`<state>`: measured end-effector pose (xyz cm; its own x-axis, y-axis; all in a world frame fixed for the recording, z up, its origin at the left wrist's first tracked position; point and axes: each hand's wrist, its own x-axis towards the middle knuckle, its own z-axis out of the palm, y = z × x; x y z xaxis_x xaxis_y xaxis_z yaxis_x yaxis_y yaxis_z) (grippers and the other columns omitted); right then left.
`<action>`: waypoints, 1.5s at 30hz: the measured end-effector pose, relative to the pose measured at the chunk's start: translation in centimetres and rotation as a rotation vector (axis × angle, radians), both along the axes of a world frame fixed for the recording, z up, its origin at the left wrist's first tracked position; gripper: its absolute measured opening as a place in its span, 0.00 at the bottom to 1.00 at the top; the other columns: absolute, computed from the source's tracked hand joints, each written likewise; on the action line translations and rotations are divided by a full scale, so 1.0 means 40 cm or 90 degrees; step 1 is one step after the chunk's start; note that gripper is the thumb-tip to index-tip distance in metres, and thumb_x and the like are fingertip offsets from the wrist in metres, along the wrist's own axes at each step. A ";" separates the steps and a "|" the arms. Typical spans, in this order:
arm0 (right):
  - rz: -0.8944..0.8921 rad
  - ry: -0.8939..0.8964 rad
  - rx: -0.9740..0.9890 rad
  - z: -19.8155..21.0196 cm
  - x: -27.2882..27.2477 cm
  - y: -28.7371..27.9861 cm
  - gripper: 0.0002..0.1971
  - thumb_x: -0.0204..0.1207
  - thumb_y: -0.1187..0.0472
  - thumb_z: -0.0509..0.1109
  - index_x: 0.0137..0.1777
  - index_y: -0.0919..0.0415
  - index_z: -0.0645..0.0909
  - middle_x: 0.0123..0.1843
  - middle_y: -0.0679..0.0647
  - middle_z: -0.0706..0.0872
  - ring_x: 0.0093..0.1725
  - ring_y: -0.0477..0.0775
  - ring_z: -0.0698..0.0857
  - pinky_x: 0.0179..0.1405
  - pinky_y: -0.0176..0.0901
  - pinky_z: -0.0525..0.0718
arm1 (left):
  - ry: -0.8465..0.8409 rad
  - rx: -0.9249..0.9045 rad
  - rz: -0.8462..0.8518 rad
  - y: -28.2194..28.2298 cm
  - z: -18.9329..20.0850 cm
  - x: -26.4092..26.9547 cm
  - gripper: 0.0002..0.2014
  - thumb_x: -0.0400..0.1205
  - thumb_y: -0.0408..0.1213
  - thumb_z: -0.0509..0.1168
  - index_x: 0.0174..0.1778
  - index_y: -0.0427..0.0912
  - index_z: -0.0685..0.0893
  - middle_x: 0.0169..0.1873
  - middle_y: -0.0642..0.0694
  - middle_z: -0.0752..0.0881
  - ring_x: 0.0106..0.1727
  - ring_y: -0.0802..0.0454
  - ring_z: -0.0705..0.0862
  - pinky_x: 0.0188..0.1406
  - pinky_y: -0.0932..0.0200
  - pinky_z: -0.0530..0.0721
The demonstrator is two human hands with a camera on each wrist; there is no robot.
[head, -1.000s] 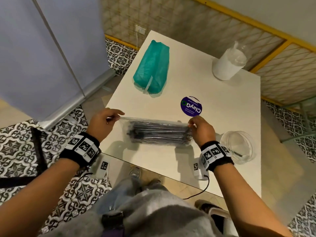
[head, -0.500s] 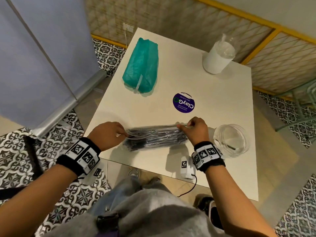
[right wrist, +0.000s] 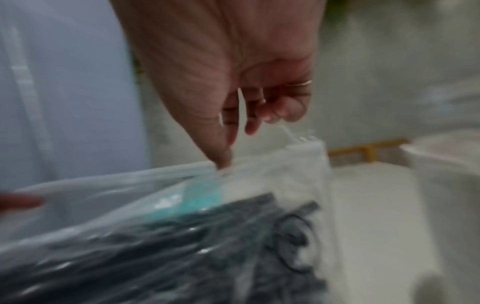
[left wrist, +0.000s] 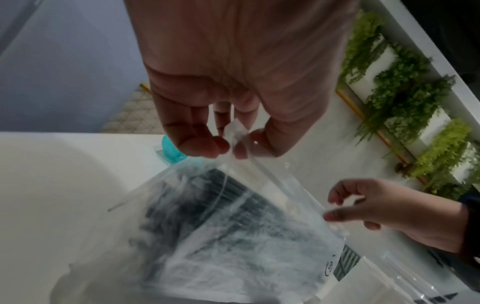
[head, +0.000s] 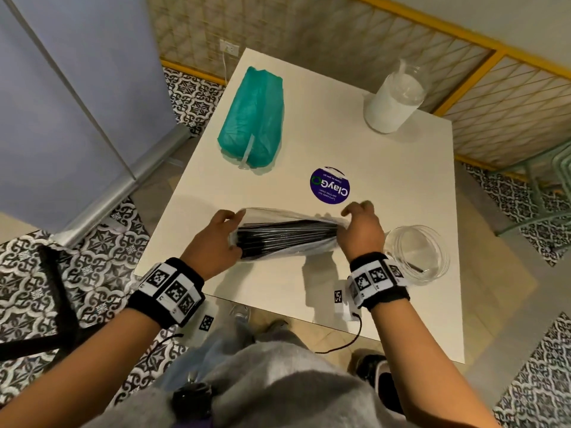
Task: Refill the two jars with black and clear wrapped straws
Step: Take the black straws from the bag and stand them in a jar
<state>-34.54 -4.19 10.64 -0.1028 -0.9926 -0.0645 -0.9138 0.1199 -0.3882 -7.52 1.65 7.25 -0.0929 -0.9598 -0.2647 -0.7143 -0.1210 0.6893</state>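
A clear plastic bag of black straws (head: 287, 239) lies across the near part of the white table (head: 216, 180). My left hand (head: 234, 223) pinches the film at its left end between thumb and fingertips (left wrist: 202, 144). My right hand (head: 352, 217) is on the right end, its thumb (right wrist: 221, 158) against the bag's top edge (right wrist: 272, 164) and its fingers curled. Beside my right wrist stands a near-empty glass jar (head: 415, 254) with one black straw in it. At the far right corner a second jar (head: 395, 100) is packed with pale wrapped straws.
A teal plastic bag (head: 253, 115) lies at the far left of the table. A round purple sticker (head: 329, 184) sits just beyond the straw bag. A grey panel (head: 77, 88) stands left of the table, and patterned floor shows below its edges.
Both hands have moved in toward each other along the bag. Its upper film has lifted away from the straws, and the bag now tilts up toward its far edge.
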 end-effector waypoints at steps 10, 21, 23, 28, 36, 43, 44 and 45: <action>0.467 0.117 0.252 -0.125 0.268 -0.005 0.31 0.64 0.48 0.76 0.66 0.56 0.73 0.61 0.59 0.83 0.60 0.65 0.81 0.64 0.61 0.77 | 0.080 0.042 0.033 -0.012 0.005 -0.013 0.38 0.71 0.27 0.65 0.78 0.50 0.63 0.72 0.45 0.66 0.46 0.49 0.74 0.55 0.60 0.76; 0.453 -0.079 0.140 0.001 0.201 -0.035 0.20 0.63 0.62 0.74 0.57 0.57 0.80 0.51 0.58 0.89 0.49 0.59 0.85 0.45 0.42 0.79 | 0.144 0.060 0.059 -0.040 -0.015 0.052 0.35 0.72 0.23 0.65 0.76 0.44 0.66 0.69 0.44 0.68 0.61 0.53 0.74 0.45 0.80 0.74; 0.392 -0.175 0.108 0.032 0.192 -0.030 0.21 0.63 0.65 0.75 0.57 0.58 0.80 0.49 0.57 0.88 0.48 0.57 0.85 0.48 0.44 0.81 | 0.160 0.065 0.058 -0.054 -0.027 0.051 0.34 0.72 0.22 0.64 0.75 0.43 0.67 0.66 0.46 0.68 0.63 0.49 0.75 0.40 0.84 0.74; 0.111 -0.520 0.005 0.133 0.168 -0.034 0.18 0.65 0.76 0.75 0.53 0.63 0.80 0.43 0.55 0.86 0.38 0.38 0.84 0.43 0.27 0.83 | 0.168 0.074 0.044 -0.078 -0.032 -0.010 0.37 0.72 0.23 0.68 0.77 0.42 0.64 0.68 0.44 0.67 0.67 0.48 0.72 0.48 0.66 0.79; -0.115 -0.817 -0.178 0.286 -0.055 -0.032 0.08 0.60 0.69 0.76 0.39 0.63 0.84 0.33 0.53 0.89 0.38 0.57 0.88 0.44 0.49 0.88 | 0.134 0.003 0.126 -0.071 -0.073 -0.081 0.37 0.68 0.35 0.72 0.75 0.46 0.69 0.68 0.37 0.72 0.68 0.38 0.76 0.54 0.32 0.83; -0.192 -0.945 -0.332 0.348 -0.380 0.017 0.06 0.64 0.73 0.70 0.38 0.64 0.79 0.31 0.56 0.87 0.38 0.60 0.86 0.49 0.55 0.85 | 0.142 -0.027 0.249 -0.028 -0.073 -0.153 0.35 0.68 0.19 0.69 0.73 0.34 0.71 0.67 0.29 0.73 0.68 0.32 0.75 0.62 0.29 0.78; -0.202 -0.942 -0.334 0.331 -0.409 0.016 0.06 0.64 0.73 0.71 0.38 0.63 0.79 0.32 0.56 0.86 0.38 0.60 0.86 0.50 0.56 0.85 | 0.136 -0.029 0.257 -0.021 -0.071 -0.164 0.34 0.69 0.18 0.69 0.73 0.34 0.70 0.68 0.28 0.73 0.68 0.32 0.75 0.65 0.32 0.78; -0.215 -0.931 -0.328 0.310 -0.431 0.012 0.07 0.63 0.72 0.72 0.39 0.62 0.79 0.34 0.57 0.86 0.40 0.61 0.86 0.52 0.58 0.86 | 0.130 -0.018 0.268 -0.012 -0.066 -0.175 0.34 0.70 0.19 0.68 0.74 0.35 0.69 0.69 0.29 0.71 0.68 0.31 0.75 0.65 0.35 0.78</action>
<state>-51.77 -3.70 23.06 -0.4672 -0.8839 0.0199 0.3094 -0.1846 -0.9329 -14.52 1.18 4.63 0.2583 -0.9319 -0.2547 -0.4567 -0.3501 0.8178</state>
